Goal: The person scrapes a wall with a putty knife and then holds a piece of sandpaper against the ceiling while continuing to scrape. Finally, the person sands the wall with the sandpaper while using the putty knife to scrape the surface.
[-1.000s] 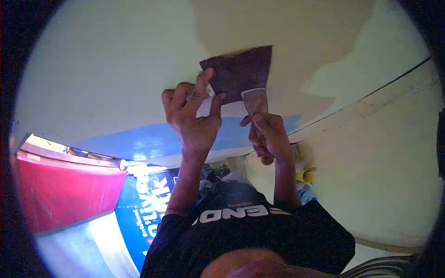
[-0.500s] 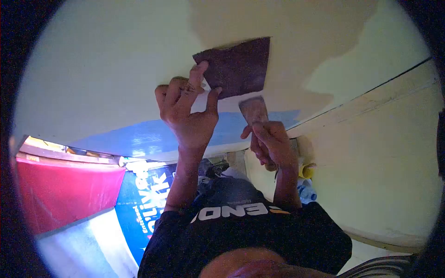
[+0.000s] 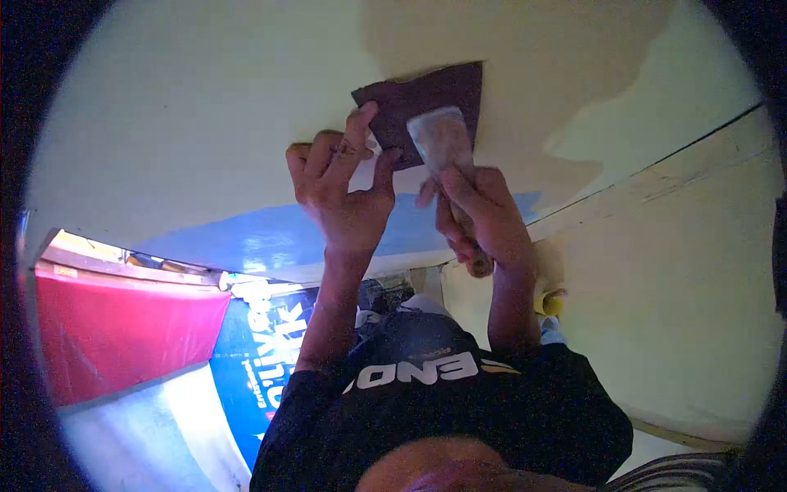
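A dark maroon sheet lies against the pale surface, its top edge uneven. My left hand is at its left edge, with the index fingertip and thumb holding it there and the other fingers bent. My right hand is closed round the handle of a scraper, whose wide, whitish blade points up. The blade is in front of the sheet's lower right part; whether it touches the sheet cannot be told.
Below the sheet a blue area crosses the pale surface. A dark seam runs on the right. A red panel and a blue banner stand at the lower left. Something yellow is beyond my right forearm.
My right hand has raised the scraper from below the sheet to over its lower right part. My left hand keeps its place at the sheet's left edge. The whole view has shifted slightly.
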The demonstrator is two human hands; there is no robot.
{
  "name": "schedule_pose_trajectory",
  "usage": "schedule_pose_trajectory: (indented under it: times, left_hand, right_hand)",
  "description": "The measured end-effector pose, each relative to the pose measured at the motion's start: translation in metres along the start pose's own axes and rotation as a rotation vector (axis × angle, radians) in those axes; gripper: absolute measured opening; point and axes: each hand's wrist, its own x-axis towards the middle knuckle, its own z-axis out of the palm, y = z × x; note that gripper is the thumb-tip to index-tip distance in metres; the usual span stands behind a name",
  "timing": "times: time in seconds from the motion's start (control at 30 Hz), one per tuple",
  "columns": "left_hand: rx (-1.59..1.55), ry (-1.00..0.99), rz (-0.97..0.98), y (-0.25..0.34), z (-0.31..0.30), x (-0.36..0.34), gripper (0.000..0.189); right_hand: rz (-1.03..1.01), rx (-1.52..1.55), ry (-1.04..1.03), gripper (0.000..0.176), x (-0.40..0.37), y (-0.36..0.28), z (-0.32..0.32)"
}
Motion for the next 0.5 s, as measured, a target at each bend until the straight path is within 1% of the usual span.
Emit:
schedule_pose_trajectory:
  times: [0.07,0.17,0.27,0.37,0.43,0.47,0.5]
  left_hand:
    - [-0.008,0.015,-0.009,0.0,0.003,-0.002,0.057]
    - [0.027,0.003,0.012,-0.003,0.0,-0.001,0.057]
    - [0.027,0.016,0.025,-0.003,0.001,0.0,0.057]
    - [0.02,0.002,0.024,-0.002,0.0,-0.001,0.057]
    - [0.017,0.006,0.016,-0.001,0.0,0.0,0.057]
    - [0.01,0.005,0.014,-0.002,0.0,0.0,0.057]
    - [0.001,0.004,0.01,-0.002,0.0,0.0,0.057]
  right_hand:
    - [-0.058,0.002,-0.03,0.047,0.009,-0.007,0.001]
    - [0.083,0.017,0.054,0.046,0.0,0.022,-0.011]
    - [0.134,-0.088,0.055,0.048,-0.013,0.043,-0.024]
    - [0.078,-0.063,0.029,0.047,-0.021,0.005,-0.004]
    - [-0.022,0.007,-0.025,0.047,-0.013,-0.013,0.006]
    - [-0.074,0.041,-0.049,0.048,-0.008,-0.018,0.008]
    - [-0.071,0.073,-0.032,0.047,-0.001,-0.019,0.007]
